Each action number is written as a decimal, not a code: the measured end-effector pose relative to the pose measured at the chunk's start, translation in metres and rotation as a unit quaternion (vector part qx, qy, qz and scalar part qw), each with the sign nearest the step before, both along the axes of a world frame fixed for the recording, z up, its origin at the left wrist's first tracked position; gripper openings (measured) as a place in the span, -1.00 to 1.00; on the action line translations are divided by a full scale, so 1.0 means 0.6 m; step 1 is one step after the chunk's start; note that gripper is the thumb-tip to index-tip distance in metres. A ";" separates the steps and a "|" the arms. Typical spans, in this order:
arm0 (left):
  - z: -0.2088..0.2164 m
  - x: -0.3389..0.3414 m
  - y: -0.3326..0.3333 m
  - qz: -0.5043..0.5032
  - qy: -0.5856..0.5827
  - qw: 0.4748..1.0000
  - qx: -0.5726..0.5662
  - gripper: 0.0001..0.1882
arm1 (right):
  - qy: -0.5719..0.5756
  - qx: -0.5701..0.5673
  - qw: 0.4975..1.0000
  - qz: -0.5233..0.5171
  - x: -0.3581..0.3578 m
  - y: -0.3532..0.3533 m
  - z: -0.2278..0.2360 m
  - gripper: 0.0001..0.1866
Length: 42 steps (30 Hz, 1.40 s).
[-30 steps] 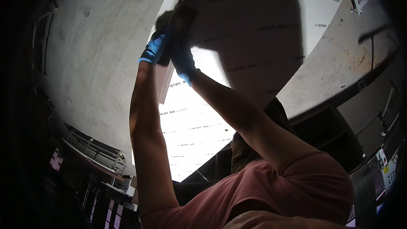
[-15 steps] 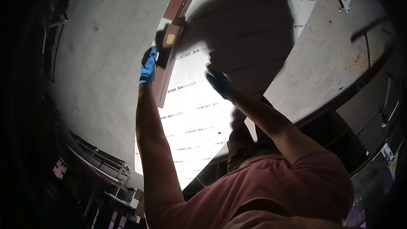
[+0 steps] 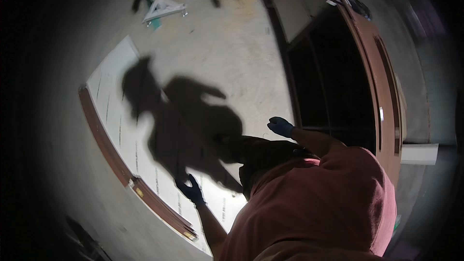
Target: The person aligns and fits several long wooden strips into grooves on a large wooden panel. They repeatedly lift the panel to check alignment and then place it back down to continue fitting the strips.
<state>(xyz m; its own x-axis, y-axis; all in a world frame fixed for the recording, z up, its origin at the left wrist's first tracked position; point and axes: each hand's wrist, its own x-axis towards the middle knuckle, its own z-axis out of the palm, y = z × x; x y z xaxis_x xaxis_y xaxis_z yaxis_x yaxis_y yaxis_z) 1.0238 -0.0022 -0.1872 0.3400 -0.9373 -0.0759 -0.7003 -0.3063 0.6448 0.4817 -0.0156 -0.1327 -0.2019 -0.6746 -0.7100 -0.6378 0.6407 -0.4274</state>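
My left hand (image 3: 192, 190), in a dark blue glove, hovers over the white printed board (image 3: 114, 116) with thumb and fingers apart and nothing in it. Close by on its left, reddish-brown strips (image 3: 159, 202) lie along the board's edge; a small yellow patch shows on them. My right hand (image 3: 280, 126), also gloved in blue, is out over the grey floor beside my leg. Its fingers are curled in, and no object shows in them. My shadow covers much of the board.
On the right stands a large dark-fronted unit (image 3: 333, 77) with reddish-brown panels (image 3: 386, 101) along its side. A white metal stand (image 3: 164, 6) is on the floor at the far left. A white piece (image 3: 419, 154) sticks out past the panels.
My view has swung right, bringing the dark unit into fuller view. My left hand has come off the brown strips and opened. My right hand has moved off the board to over the floor.
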 end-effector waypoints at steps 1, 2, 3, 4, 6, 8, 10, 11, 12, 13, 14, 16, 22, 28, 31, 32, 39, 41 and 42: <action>0.009 -0.043 -0.008 -0.045 0.037 0.998 0.030 -0.18 | 0.006 -0.011 1.000 -0.013 -0.021 0.006 0.023 -0.48; 0.014 -0.081 -0.021 -0.093 0.070 0.991 0.064 -0.18 | 0.012 -0.020 0.999 -0.029 -0.041 0.020 0.036 -0.45; 0.002 -0.115 -0.022 -0.147 0.081 0.984 0.053 -0.19 | 0.025 -0.091 0.992 -0.083 -0.072 0.064 0.013 -0.42; -0.035 -0.117 -0.036 -0.185 0.092 0.977 0.043 -0.20 | 0.026 -0.115 0.980 -0.160 -0.051 0.064 0.051 -0.43; -0.042 -0.187 -0.057 -0.323 0.027 0.939 0.117 -0.22 | 0.068 -0.185 0.957 -0.215 -0.122 0.114 0.046 -0.45; -0.099 -0.188 -0.081 -0.380 0.028 0.919 0.098 -0.24 | 0.128 -0.180 0.951 -0.214 -0.155 0.104 0.148 -0.53; -0.085 -0.230 -0.112 -0.445 -0.013 0.892 0.077 -0.23 | 0.243 -0.258 0.919 -0.172 -0.221 0.113 0.216 -0.51; -0.043 -0.283 -0.146 -0.407 0.036 0.906 0.111 -0.23 | 0.287 -0.322 0.885 -0.176 -0.265 0.138 0.232 -0.51; -0.003 -0.340 -0.157 -0.345 0.081 0.924 0.143 -0.22 | 0.350 -0.380 0.848 -0.117 -0.319 0.143 0.281 -0.52; 0.028 -0.378 -0.181 -0.352 0.048 0.917 0.183 -0.15 | 0.433 -0.418 0.794 -0.087 -0.367 0.152 0.310 -0.51; 0.059 -0.432 -0.197 -0.358 0.038 0.915 0.182 -0.17 | 0.494 -0.389 0.771 -0.099 -0.413 0.165 0.327 -0.44; 0.085 -0.543 -0.218 -0.367 0.063 0.915 0.152 -0.21 | 0.567 -0.297 0.748 -0.175 -0.510 0.200 0.346 -0.29; 0.092 -0.923 -0.255 -0.504 0.126 0.848 0.105 -0.25 | 0.483 -0.203 0.838 -0.150 -0.645 0.253 0.364 -0.11; 0.373 -1.311 -0.201 -0.691 0.114 0.707 -0.100 -0.26 | 0.352 -0.167 0.873 -0.292 -0.633 0.303 0.373 -0.18; 0.430 -1.435 -0.186 -0.766 0.076 0.603 -0.209 -0.22 | 0.392 -0.180 0.834 -0.345 -0.647 0.384 0.378 -0.14; 0.440 -1.471 -0.176 -0.785 0.068 0.570 -0.234 -0.21 | 0.387 -0.148 0.832 -0.369 -0.657 0.417 0.380 -0.17; 0.433 -1.692 -0.098 -0.867 0.004 0.388 -0.311 -0.12 | 0.523 -0.125 0.795 -0.281 -0.724 0.547 0.375 -0.59; 0.420 -1.731 -0.068 -0.868 -0.018 0.389 -0.308 -0.06 | 0.509 -0.104 0.804 -0.290 -0.752 0.546 0.382 -0.73; 0.418 -1.749 -0.054 -0.867 -0.030 0.391 -0.309 -0.03 | 0.519 -0.141 0.792 -0.288 -0.769 0.550 0.381 -0.72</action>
<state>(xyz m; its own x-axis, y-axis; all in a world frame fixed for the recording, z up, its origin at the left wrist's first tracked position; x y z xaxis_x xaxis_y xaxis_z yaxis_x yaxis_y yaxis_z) -0.0255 -0.0346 0.0637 -0.8622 0.4031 0.3068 0.4700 0.8625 0.1876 0.0203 0.3144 0.0961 -0.9103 -0.3602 0.2038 -0.3757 0.9258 -0.0422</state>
